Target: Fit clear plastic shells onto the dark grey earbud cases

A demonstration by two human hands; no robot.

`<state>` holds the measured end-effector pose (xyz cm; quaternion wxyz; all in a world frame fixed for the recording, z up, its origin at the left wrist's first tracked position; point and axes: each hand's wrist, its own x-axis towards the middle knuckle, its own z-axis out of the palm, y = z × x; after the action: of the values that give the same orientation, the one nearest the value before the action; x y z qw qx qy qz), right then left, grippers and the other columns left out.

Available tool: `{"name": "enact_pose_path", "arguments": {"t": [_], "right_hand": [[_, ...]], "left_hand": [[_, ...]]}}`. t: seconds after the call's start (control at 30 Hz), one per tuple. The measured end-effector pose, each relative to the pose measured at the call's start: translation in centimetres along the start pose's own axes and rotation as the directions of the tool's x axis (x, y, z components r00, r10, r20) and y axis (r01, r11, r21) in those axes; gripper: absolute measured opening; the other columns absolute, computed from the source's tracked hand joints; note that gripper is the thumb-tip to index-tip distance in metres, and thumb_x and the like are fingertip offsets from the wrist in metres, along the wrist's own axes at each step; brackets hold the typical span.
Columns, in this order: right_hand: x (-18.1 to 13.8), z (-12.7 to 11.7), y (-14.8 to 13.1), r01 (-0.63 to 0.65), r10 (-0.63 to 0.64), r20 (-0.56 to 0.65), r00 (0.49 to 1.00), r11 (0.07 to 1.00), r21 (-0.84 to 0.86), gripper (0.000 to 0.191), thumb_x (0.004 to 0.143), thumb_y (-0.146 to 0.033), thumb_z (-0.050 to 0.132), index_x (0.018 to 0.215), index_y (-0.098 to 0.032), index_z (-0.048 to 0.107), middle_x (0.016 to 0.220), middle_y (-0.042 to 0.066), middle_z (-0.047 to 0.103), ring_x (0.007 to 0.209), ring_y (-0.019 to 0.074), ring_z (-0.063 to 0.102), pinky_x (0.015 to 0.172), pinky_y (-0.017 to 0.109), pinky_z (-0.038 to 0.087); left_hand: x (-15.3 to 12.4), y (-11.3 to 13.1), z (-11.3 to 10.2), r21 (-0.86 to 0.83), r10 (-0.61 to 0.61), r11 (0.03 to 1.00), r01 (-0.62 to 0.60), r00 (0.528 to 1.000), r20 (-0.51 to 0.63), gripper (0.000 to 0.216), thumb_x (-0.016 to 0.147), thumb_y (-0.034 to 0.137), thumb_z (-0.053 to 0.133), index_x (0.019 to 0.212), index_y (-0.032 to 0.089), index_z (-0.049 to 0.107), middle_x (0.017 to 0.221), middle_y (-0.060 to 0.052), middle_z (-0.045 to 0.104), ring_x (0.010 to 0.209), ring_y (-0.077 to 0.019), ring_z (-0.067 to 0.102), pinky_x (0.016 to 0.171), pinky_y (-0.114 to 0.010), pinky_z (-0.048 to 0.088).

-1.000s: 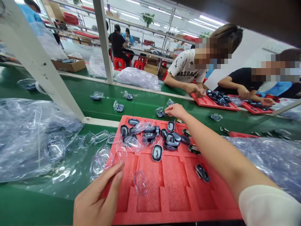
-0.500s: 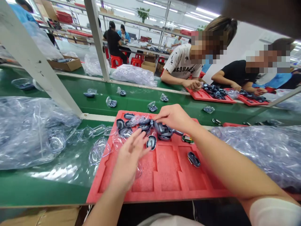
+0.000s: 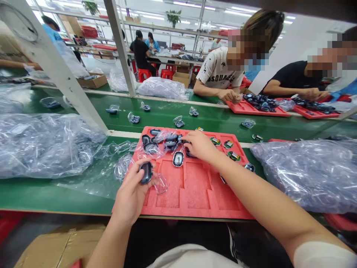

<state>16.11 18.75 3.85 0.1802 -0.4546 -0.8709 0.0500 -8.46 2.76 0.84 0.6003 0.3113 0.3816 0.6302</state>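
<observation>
Green conveyor belt (image 3: 41,197) runs across view. Far side: co-worker in white tee (image 3: 220,69) & co-worker in black tee (image 3: 290,76), both w/ hands at red trays. Big bags of transparent plastic covers lie on belt, one L of near tray (image 3: 47,145), one R (image 3: 306,175). Cardboard box (image 3: 58,245) sits below belt, bottom L.

Near tray = red foam tray (image 3: 192,206) w/ recessed compartments. Loose pile of dark oval cases (image 3: 161,141) on its far half, mixed w/ transparent covers. Small green-and-gold parts (image 3: 233,156) sit along far R edge. Single dark case w/ pale rim (image 3: 178,159) lies just in front of pile.

L hand (image 3: 131,190): fingers & thumb curled, pinching dark oval case (image 3: 146,172) over tray's near L corner. Transparent cover (image 3: 161,183) just beside it, on tray. R hand (image 3: 199,146): fingers curved down at R edge of pile, touching cases; can't tell if gripping any.
</observation>
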Motion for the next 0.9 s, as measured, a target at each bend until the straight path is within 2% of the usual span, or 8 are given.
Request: {"name": "enact_pose_path", "arguments": {"t": [0.1, 0.2, 0.3, 0.4, 0.5, 0.57, 0.73, 0.9], "right_hand": [[1.4, 1.2, 0.0, 0.007, -0.007, 0.005, 1.000, 1.000, -0.003, 0.015, 0.091, -0.017, 0.072, 0.101, -0.019, 0.083, 0.108, 0.014, 0.079, 0.106, 0.0306, 0.066, 0.095, 0.043, 0.049], [1.8, 1.2, 0.0, -0.008, 0.009, -0.008, 1.000, 1.000, 0.022, 0.011, 0.087, -0.013, 0.073, 0.082, -0.019, 0.079, 0.092, 0.010, 0.079, 0.096, 0.0277, 0.069, 0.088, 0.038, 0.049], [1.0, 0.0, -0.4, -0.055, 0.062, -0.085, 0.994, 0.996, 0.076, 0.012, 0.089, -0.012, 0.069, 0.082, -0.019, 0.075, 0.088, 0.007, 0.080, 0.088, 0.0233, 0.071, 0.084, 0.034, 0.050], [-0.9, -1.6, -1.9, -0.089, 0.114, -0.171, 0.979, 0.985, 0.149, 0.009, 0.094, -0.019, 0.066, 0.088, -0.019, 0.073, 0.092, 0.005, 0.081, 0.083, 0.0193, 0.074, 0.080, 0.031, 0.053], [-3.3, -2.9, -3.9, -0.111, 0.188, -0.193, 0.963, 0.929, 0.352, 0.007, 0.093, -0.025, 0.069, 0.087, -0.021, 0.072, 0.089, 0.002, 0.081, 0.077, 0.0174, 0.075, 0.073, 0.030, 0.056], [-4.7, -3.4, -5.0, -0.137, 0.266, -0.153, 0.952, 0.815, 0.563, 0.005, 0.088, -0.025, 0.074, 0.086, -0.022, 0.071, 0.086, 0.002, 0.081, 0.077, 0.0183, 0.076, 0.072, 0.031, 0.058], [-7.1, -4.1, -5.4, -0.191, 0.304, 0.039, 0.952, 0.488, 0.851, 0.027, 0.074, -0.022, 0.084, 0.100, -0.021, 0.076, 0.093, 0.004, 0.082, 0.086, 0.0208, 0.078, 0.081, 0.035, 0.063], [-8.7, -4.6, -5.1, -0.191, 0.279, 0.055, 0.959, 0.489, 0.851, 0.019, 0.072, -0.021, 0.088, 0.090, -0.022, 0.082, 0.090, 0.003, 0.082, 0.084, 0.0200, 0.078, 0.082, 0.034, 0.063]], "left_hand": [[-0.3, -0.3, 0.4, 0.084, 0.023, 0.996, -0.028, 0.998, 0.053, 0.025, 0.094, 0.042, 0.066, 0.110, 0.023, 0.071, 0.094, -0.004, 0.068, 0.076, -0.0181, 0.064, 0.062, -0.027, 0.054], [-0.4, -0.5, 1.3, 0.372, 0.088, 0.924, -0.092, 0.996, 0.029, 0.027, 0.094, 0.049, 0.065, 0.098, 0.023, 0.071, 0.075, 0.000, 0.063, 0.062, -0.0160, 0.057, 0.056, -0.027, 0.049], [0.3, -0.4, 2.3, 0.731, 0.235, 0.663, -0.163, 0.972, 0.003, 0.027, 0.091, 0.050, 0.069, 0.090, 0.024, 0.073, 0.069, 0.001, 0.065, 0.058, -0.0169, 0.058, 0.060, -0.029, 0.047], [1.6, -0.3, 3.3, 0.885, 0.451, 0.365, -0.289, 0.887, 0.104, 0.027, 0.087, 0.046, 0.076, 0.103, 0.025, 0.079, 0.084, -0.003, 0.077, 0.074, -0.0234, 0.070, 0.078, -0.033, 0.052], [2.8, -0.5, 4.1, 0.880, 0.594, 0.170, -0.443, 0.759, 0.267, 0.030, 0.090, 0.038, 0.076, 0.116, 0.024, 0.079, 0.100, -0.008, 0.081, 0.092, -0.0268, 0.075, 0.088, -0.034, 0.053], [3.0, -0.6, 4.5, 0.838, 0.620, 0.104, -0.536, 0.693, 0.367, 0.019, 0.093, 0.032, 0.072, 0.109, 0.025, 0.080, 0.099, -0.007, 0.082, 0.092, -0.0250, 0.077, 0.085, -0.032, 0.054], [2.2, -0.5, 5.2, 0.771, 0.653, 0.082, -0.631, 0.619, 0.437, 0.009, 0.093, 0.022, 0.070, 0.098, 0.025, 0.078, 0.095, -0.003, 0.083, 0.086, -0.0212, 0.078, 0.082, -0.031, 0.057], [1.9, -0.1, 5.6, 0.731, 0.665, -0.001, -0.682, 0.545, 0.510, 0.012, 0.091, 0.018, 0.074, 0.102, 0.022, 0.076, 0.096, -0.003, 0.083, 0.087, -0.0181, 0.078, 0.084, -0.027, 0.057]]}}
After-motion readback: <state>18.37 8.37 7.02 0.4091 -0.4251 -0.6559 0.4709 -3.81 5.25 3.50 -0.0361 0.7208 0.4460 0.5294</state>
